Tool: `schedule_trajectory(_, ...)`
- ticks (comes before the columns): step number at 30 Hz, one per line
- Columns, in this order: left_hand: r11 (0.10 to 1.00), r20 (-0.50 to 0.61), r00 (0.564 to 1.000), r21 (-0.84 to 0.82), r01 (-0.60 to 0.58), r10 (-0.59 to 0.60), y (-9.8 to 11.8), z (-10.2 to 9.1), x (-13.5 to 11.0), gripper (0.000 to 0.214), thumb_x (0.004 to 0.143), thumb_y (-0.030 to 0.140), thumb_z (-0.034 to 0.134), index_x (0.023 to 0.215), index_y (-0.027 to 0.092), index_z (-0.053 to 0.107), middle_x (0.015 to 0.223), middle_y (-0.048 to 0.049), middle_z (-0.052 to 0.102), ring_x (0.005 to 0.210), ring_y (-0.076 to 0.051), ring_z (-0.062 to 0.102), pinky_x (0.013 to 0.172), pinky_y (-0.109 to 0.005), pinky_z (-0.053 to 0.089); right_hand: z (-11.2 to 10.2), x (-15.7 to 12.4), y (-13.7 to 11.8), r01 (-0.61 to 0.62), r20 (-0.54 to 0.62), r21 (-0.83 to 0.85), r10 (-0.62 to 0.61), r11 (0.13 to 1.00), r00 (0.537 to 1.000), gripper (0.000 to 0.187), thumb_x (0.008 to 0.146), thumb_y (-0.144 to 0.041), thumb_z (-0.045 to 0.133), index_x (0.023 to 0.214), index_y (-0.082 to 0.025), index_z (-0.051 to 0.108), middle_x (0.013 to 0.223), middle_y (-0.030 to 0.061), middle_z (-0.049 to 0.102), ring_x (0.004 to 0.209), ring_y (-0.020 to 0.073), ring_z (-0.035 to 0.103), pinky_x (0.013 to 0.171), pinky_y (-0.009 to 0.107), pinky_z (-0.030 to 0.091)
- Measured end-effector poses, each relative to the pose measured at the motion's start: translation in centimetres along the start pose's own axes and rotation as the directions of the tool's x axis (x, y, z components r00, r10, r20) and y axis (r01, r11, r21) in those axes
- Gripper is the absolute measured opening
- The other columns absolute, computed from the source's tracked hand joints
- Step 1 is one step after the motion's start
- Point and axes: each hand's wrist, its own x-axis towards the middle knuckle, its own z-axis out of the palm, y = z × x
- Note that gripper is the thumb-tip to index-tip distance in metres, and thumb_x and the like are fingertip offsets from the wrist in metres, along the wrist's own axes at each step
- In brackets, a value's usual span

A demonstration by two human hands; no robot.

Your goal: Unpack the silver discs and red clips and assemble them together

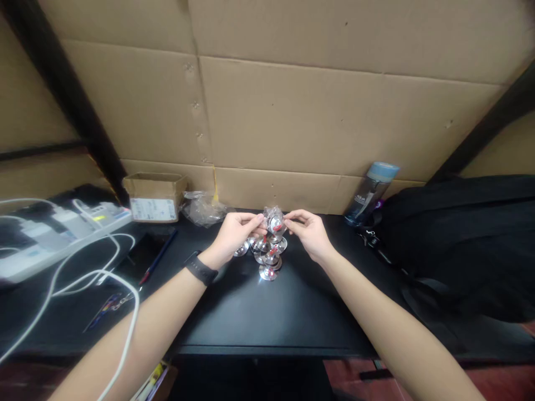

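Between my two hands, just above the black table, is a shiny round metal piece with a red mark (276,224), with some clear plastic wrap (273,212) at its top. My left hand (243,229) pinches it from the left, wearing a black watch at the wrist. From the right, my right hand (304,227) pinches at its edge with thumb and forefinger. Below and behind my fingers lies a cluster of similar shiny metal pieces (271,257), some with red marks. The nearest of these is a round-based piece (268,272). Their exact kind is unclear.
A small cardboard box (156,197) and a crumpled clear plastic bag (204,209) stand at the back left. White cables and a power strip (62,239) spread on the left. A water bottle (370,195) and a black bag (463,245) are on the right. Cardboard (292,122) lines the back.
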Motion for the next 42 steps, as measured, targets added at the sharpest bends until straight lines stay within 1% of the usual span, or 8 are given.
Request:
schedule_trajectory(11, 0.977, 0.048, 0.998, 0.209, 0.037, -0.048, 0.9, -0.2, -0.2, 0.026, 0.08, 0.027, 0.076, 0.1, 0.011, 0.078, 0.086, -0.0128, 0.079, 0.076, -0.021, 0.075, 0.068, -0.028, 0.059, -0.2, 0.1, 0.2, 0.003, 0.004, 0.003, -0.003, 1.0, 1.0, 0.02, 0.074, -0.032, 0.084, 0.085, -0.018, 0.073, 0.091, 0.0063, 0.074, 0.073, 0.015, 0.061, 0.064, 0.029, 0.049)
schedule_trajectory(17, 0.985, 0.006, 1.0, 0.17, 0.018, -0.02, 1.5, 0.2, -0.4, 0.044, 0.077, 0.016, 0.07, 0.12, 0.013, 0.068, 0.081, -0.0089, 0.078, 0.07, -0.019, 0.074, 0.067, -0.029, 0.059, -0.2, 0.2, -0.1, 0.011, 0.018, 0.015, -0.012, 1.0, 1.0, 0.023, 0.073, -0.032, 0.084, 0.087, -0.018, 0.072, 0.089, 0.0051, 0.072, 0.073, 0.0148, 0.061, 0.06, 0.026, 0.046)
schedule_trajectory(21, 0.987, -0.007, 1.0, 0.16, -0.001, 0.003, 1.4, 0.0, -0.3, 0.039, 0.078, 0.017, 0.068, 0.116, 0.013, 0.069, 0.082, -0.0087, 0.078, 0.07, -0.019, 0.073, 0.067, -0.029, 0.059, -0.3, 0.2, -0.3, 0.032, 0.026, 0.049, -0.033, 0.998, 0.999, 0.026, 0.072, -0.033, 0.086, 0.088, -0.019, 0.07, 0.088, 0.004, 0.071, 0.076, 0.0155, 0.063, 0.06, 0.025, 0.047)
schedule_trajectory(27, 0.912, 0.054, 0.978, 0.355, -0.206, 0.2, 0.9, -0.4, -0.1, 0.025, 0.083, 0.032, 0.072, 0.101, 0.016, 0.076, 0.099, -0.01, 0.079, 0.09, -0.023, 0.075, 0.084, -0.033, 0.059, -0.3, 0.0, -0.4, 0.042, 0.054, 0.01, -0.042, 0.999, 0.998, 0.026, 0.074, -0.033, 0.085, 0.089, -0.019, 0.069, 0.088, 0.0054, 0.074, 0.077, 0.0179, 0.067, 0.062, 0.028, 0.05)
schedule_trajectory(32, 0.854, 0.131, 0.96, 0.44, -0.278, 0.245, 0.8, 0.0, -0.5, 0.028, 0.089, 0.042, 0.068, 0.096, 0.017, 0.078, 0.094, -0.0082, 0.079, 0.082, -0.022, 0.074, 0.074, -0.03, 0.058, -0.4, 0.0, -0.2, 0.099, 0.102, -0.033, -0.095, 0.995, 0.99, 0.019, 0.081, -0.032, 0.08, 0.095, -0.02, 0.072, 0.089, 0.005, 0.074, 0.079, 0.0189, 0.069, 0.069, 0.032, 0.055)
schedule_trajectory(36, 0.817, 0.093, 0.943, 0.477, -0.324, 0.32, 0.6, 0.5, -0.9, 0.025, 0.09, 0.04, 0.067, 0.093, 0.018, 0.078, 0.091, -0.0066, 0.079, 0.08, -0.021, 0.073, 0.073, -0.029, 0.057, -0.2, -0.5, -0.7, 0.269, 0.217, -0.203, -0.225, 0.941, 0.95, 0.018, 0.092, -0.026, 0.066, 0.108, -0.023, 0.074, 0.097, 0.0056, 0.071, 0.084, 0.0185, 0.069, 0.076, 0.034, 0.057)
schedule_trajectory(39, 0.804, 0.053, 0.936, 0.497, -0.327, 0.348, 0.6, 0.7, -1.2, 0.023, 0.09, 0.038, 0.067, 0.094, 0.018, 0.078, 0.091, -0.0061, 0.079, 0.079, -0.02, 0.074, 0.074, -0.029, 0.058, 0.3, -1.1, -1.2, 0.472, 0.346, -0.353, -0.356, 0.807, 0.868, 0.029, 0.093, -0.018, 0.059, 0.118, -0.026, 0.072, 0.108, 0.0071, 0.069, 0.093, 0.0196, 0.067, 0.077, 0.034, 0.057)
schedule_trajectory(42, 0.807, 0.022, 0.935, 0.499, -0.317, 0.354, 0.8, 0.8, -1.3, 0.023, 0.09, 0.038, 0.067, 0.094, 0.019, 0.078, 0.09, -0.0059, 0.079, 0.078, -0.02, 0.074, 0.074, -0.029, 0.058, 0.8, -1.6, -1.4, 0.588, 0.387, -0.402, -0.452, 0.702, 0.804, 0.038, 0.092, -0.015, 0.061, 0.127, -0.027, 0.068, 0.115, 0.0078, 0.067, 0.102, 0.0212, 0.066, 0.086, 0.037, 0.058)
